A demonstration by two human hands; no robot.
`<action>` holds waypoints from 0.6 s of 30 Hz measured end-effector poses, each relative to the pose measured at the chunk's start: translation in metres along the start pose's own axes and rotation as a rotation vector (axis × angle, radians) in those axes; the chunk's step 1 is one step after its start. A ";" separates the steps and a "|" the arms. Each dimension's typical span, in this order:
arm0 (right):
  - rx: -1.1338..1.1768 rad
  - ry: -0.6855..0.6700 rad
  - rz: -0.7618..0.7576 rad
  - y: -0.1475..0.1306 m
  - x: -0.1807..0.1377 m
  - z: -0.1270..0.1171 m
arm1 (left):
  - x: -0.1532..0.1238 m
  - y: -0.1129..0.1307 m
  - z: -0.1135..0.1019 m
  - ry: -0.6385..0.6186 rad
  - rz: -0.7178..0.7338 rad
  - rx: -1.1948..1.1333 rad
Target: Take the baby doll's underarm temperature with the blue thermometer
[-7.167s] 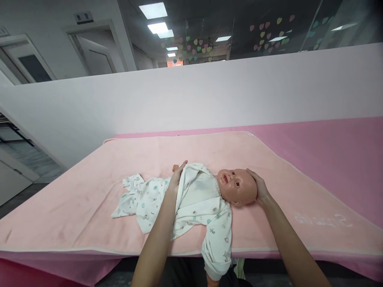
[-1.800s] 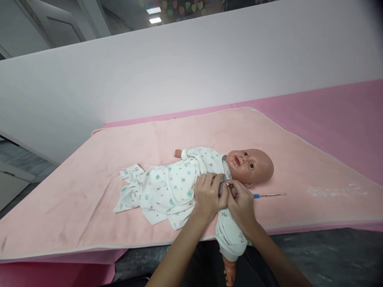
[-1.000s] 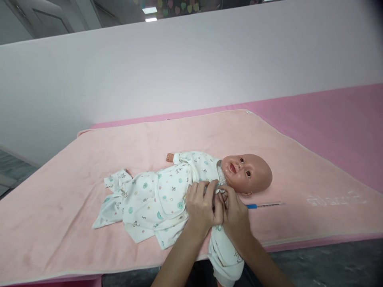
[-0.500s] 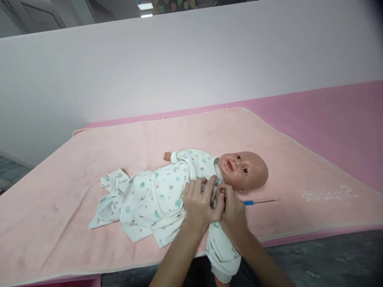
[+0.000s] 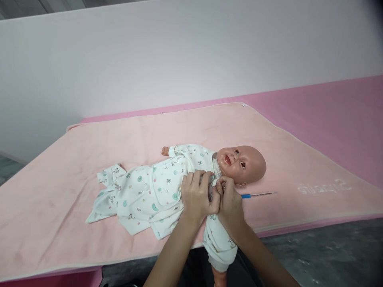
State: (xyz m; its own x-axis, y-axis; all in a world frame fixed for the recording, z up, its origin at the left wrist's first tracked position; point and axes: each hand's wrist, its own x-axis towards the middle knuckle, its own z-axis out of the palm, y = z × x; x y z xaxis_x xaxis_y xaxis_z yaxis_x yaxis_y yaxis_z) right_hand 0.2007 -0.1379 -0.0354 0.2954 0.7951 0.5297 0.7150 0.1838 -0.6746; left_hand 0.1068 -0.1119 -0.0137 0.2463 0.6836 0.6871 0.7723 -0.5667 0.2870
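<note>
A baby doll (image 5: 243,163) lies on its back with its head toward the right. It wears a white printed baby gown (image 5: 167,181). My left hand (image 5: 199,193) rests on the doll's chest, its fingers curled over the cloth near the shoulder. Beside it, my right hand (image 5: 230,201) pinches the gown's fabric just below the neck. The thumbs of both hands nearly meet there, and what lies between the fingertips is mostly hidden. The doll's near arm, in its sleeve (image 5: 220,243), hangs past the mat edge toward me.
A thermometer (image 5: 259,195) with a blue end lies close to the doll's head. Under everything is a peach blanket (image 5: 125,135) on a pink mat (image 5: 329,107). A white wall panel (image 5: 179,56) rises along the back.
The view has tilted down slightly, so the scene sits a little differently. Both hands stay at the doll's shoulder, with small finger movements on the cloth.
</note>
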 end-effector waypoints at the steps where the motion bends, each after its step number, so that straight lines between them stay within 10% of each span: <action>1: -0.001 -0.004 0.006 0.000 0.000 0.000 | 0.000 0.000 0.000 -0.006 0.000 0.002; 18: 0.050 -0.020 -0.068 0.005 -0.001 0.000 | -0.004 -0.001 0.002 0.052 0.037 -0.042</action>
State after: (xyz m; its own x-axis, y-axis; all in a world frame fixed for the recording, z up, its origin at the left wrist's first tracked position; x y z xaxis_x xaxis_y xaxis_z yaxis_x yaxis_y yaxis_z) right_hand 0.2036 -0.1378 -0.0395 0.2341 0.7912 0.5650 0.7000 0.2661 -0.6627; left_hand 0.1067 -0.1133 -0.0180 0.2428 0.6375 0.7312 0.7380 -0.6106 0.2873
